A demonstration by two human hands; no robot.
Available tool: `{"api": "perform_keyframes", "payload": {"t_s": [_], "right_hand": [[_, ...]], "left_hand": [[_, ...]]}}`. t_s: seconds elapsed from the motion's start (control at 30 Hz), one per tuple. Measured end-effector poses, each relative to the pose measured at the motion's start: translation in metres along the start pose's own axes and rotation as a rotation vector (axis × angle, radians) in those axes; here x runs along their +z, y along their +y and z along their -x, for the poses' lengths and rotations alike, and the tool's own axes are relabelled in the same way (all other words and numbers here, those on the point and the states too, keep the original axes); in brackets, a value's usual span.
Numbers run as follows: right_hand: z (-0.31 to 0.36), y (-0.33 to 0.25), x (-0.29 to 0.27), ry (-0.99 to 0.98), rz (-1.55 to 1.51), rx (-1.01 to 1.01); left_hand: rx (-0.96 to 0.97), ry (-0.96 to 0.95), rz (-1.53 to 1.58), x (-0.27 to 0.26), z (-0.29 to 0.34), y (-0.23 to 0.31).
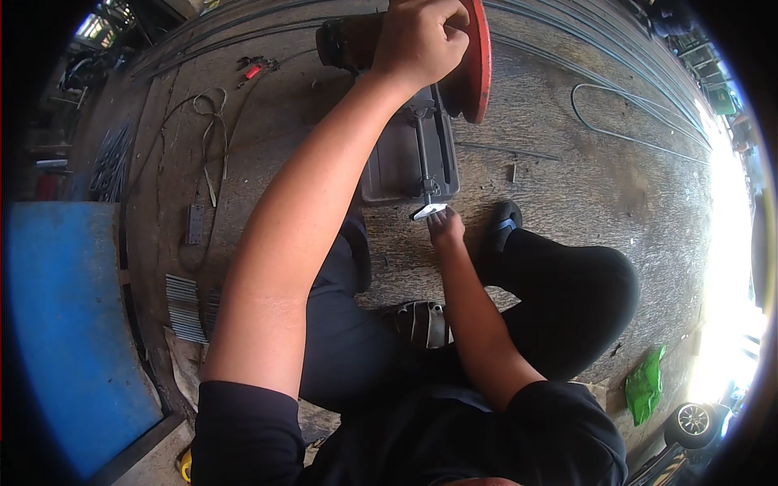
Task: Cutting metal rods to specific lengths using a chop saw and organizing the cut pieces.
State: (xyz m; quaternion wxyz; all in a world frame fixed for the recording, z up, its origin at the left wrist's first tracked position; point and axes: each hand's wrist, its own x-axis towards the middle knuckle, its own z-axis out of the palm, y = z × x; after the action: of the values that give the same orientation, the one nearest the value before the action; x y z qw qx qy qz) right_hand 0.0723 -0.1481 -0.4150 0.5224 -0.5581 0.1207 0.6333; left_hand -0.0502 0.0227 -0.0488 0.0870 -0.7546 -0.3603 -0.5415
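A cut-off saw with a red blade guard (480, 69) stands on the floor in front of me, its dark motor (347, 42) to the left. My left hand (428, 39) is closed at the top of the saw, on its handle, which the fingers mostly hide. Below, the saw's dark base (391, 166) carries a clamp screw (423, 150) with a pale crank handle (429, 211) at its near end. My right hand (447, 228) has its fingers on that crank handle. My left forearm covers part of the base.
Long metal rods (583, 40) run across the far floor, one bent into a loop. To the left lie a cable with a power strip (194, 223), a red-handled tool (254, 71), cut rods (186, 308) and a blue sheet (73, 324). A green bag (645, 384) lies right.
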Motion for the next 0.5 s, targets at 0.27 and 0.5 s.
{"api": "perform_keyframes", "payload": {"t_s": [0.27, 0.5], "right_hand": [[0.102, 0.069, 0.028, -0.647, 0.936, -0.59], [0.094, 0.084, 0.024, -0.295, 0.597, -0.261]], "left_hand": [[0.066, 0.022, -0.017, -0.003, 0.0, -0.004], [-0.006, -0.016, -0.003, -0.006, 0.003, 0.002]]}}
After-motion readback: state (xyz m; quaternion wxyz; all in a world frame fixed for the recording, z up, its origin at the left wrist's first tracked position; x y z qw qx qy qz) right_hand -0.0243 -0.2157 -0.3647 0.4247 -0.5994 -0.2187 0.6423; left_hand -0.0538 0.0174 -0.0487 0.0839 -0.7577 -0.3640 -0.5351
